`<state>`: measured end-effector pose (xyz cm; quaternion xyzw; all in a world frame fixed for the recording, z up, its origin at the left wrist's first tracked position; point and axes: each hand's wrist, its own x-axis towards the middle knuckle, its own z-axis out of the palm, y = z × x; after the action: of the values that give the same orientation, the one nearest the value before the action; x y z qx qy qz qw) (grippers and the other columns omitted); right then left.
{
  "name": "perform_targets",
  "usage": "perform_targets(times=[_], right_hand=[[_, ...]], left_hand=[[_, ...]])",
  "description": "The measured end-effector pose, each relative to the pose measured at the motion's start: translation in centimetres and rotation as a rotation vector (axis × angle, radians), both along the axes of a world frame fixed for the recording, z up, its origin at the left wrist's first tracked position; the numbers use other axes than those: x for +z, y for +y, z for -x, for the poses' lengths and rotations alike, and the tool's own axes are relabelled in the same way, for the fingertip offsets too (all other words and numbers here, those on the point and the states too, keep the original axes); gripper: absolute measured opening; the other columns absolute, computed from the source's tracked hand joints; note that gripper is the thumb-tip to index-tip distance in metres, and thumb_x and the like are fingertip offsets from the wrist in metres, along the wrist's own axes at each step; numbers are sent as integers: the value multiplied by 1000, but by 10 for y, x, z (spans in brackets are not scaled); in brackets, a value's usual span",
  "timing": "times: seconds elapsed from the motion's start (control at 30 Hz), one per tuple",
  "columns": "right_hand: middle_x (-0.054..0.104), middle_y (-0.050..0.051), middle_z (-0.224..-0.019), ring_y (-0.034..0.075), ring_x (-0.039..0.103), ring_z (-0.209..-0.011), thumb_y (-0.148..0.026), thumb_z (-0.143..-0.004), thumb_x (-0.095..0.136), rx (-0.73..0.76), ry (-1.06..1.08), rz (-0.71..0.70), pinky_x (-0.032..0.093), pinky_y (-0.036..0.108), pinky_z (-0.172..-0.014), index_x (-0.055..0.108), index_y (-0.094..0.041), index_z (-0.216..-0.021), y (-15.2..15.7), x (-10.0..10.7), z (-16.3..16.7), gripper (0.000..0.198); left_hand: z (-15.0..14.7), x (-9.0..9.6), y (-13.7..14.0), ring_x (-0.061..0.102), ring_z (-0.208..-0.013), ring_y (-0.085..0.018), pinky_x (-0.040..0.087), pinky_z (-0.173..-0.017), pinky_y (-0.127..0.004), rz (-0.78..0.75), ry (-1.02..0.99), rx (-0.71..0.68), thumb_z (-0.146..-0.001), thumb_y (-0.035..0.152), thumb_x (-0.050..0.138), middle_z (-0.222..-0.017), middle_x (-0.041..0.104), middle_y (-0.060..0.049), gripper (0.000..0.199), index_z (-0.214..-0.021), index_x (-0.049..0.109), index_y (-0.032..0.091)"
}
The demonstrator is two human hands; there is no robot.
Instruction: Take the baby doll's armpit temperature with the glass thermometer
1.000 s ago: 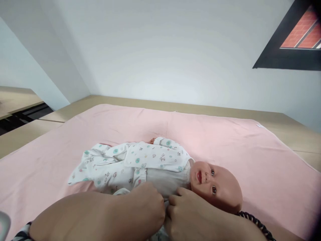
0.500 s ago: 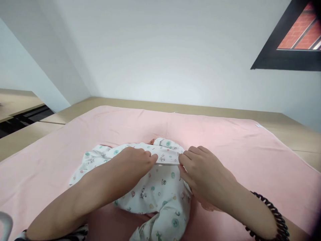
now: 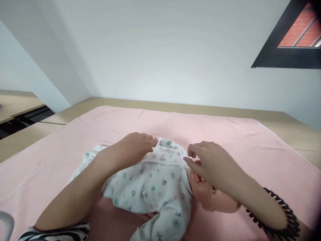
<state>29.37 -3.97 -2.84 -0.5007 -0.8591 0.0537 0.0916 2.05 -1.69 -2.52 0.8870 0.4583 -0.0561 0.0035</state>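
Note:
A doll in a white cloth suit (image 3: pixel 150 187) with small coloured prints lies on its back, its head (image 3: pixel 218 201) toward the right. One front panel of the suit overlaps the other along a straight white edge across the chest. My left hand (image 3: pixel 136 149) hovers over the suit's far side, fingers loosely curled and no cloth visibly gripped. Above the doll's head and collar is my right hand (image 3: pixel 214 160), open, thumb and forefinger apart with nothing between them. It covers part of the doll's face. The near sleeve (image 3: pixel 168 221) bends toward me.
A pink cloth (image 3: pixel 215 134) spreads under the doll on a light wooden table (image 3: pixel 296 134). Behind it rises a white wall (image 3: pixel 160 60), with a dark-framed window (image 3: pixel 283 58) at the upper right. A curved grey object (image 3: pixel 7 222) shows at the lower left edge.
Both hands have let go of the suit's front edge. The left hand moved slightly up and away, the right hand to the right, uncovering the chest and more of the doll's head.

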Motion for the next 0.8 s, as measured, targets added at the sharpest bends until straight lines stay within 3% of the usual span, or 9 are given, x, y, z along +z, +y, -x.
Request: perform_targets(times=[0.07,0.13,0.2,0.27,0.37,0.43,0.53,0.7,0.8], right_hand=[[71,4,-85,22,64,-78,-43,-94,59,-23,159,149,42,34,-65,66,-23,-84,20,4,-17,24],[73,4,-100,22,66,-90,-50,-94,61,82,364,332,48,35,-74,69,-24,-92,48,-3,-36,27],[71,6,-118,24,65,-106,-51,-90,67,184,589,508,50,41,-93,69,-25,-107,80,-24,-48,32],[64,8,-136,26,59,-125,-52,-90,68,259,913,659,44,46,-108,66,-26,-121,104,-54,-51,40],[50,9,-155,28,47,-142,-63,-93,57,340,1390,924,36,50,-118,63,-28,-133,119,-96,-40,54],[45,10,-159,29,40,-148,-68,-95,45,343,1555,1082,30,50,-122,63,-24,-135,116,-114,-30,62],[45,12,-160,29,36,-151,-70,-97,31,325,1612,1236,24,47,-126,60,-17,-139,108,-123,-20,73],[38,7,-165,27,27,-155,-72,-97,25,360,1650,1262,16,45,-129,58,-18,-142,101,-124,-20,78],[45,6,-161,26,23,-157,-68,-96,31,416,1479,1339,12,46,-129,59,-20,-141,97,-124,-22,72]], left_hand=[[-1,-7,21,64,-94,-22,44,-80,-34,20,-130,5,-105,34,42,-104,70,-5,23,-105,62,23],[-3,-22,45,63,-104,-22,45,-86,-33,67,-320,15,-107,46,32,-118,68,-5,37,-118,61,24],[-4,-42,66,59,-119,-23,44,-97,-33,140,-498,32,-107,54,28,-135,62,-7,48,-132,56,24],[-5,-62,80,55,-126,-24,41,-102,-33,252,-575,28,-105,58,26,-141,59,-7,52,-132,56,24],[-7,-81,88,61,-98,-23,44,-87,-33,385,-567,7,-104,61,25,-108,69,-6,54,-96,61,21],[-7,-85,88,54,-74,-19,41,-73,-33,378,-567,30,-103,62,27,-79,61,-3,55,-75,49,20],[-8,-86,88,41,-63,-16,33,-64,-33,328,-602,75,-103,61,29,-65,45,1,53,-68,35,21],[-12,-87,87,39,-63,-16,31,-64,-33,302,-621,55,-103,57,31,-65,43,1,51,-68,34,20],[-13,-88,86,40,-63,-16,31,-64,-33,290,-625,61,-103,56,32,-64,44,1,51,-66,34,20]])
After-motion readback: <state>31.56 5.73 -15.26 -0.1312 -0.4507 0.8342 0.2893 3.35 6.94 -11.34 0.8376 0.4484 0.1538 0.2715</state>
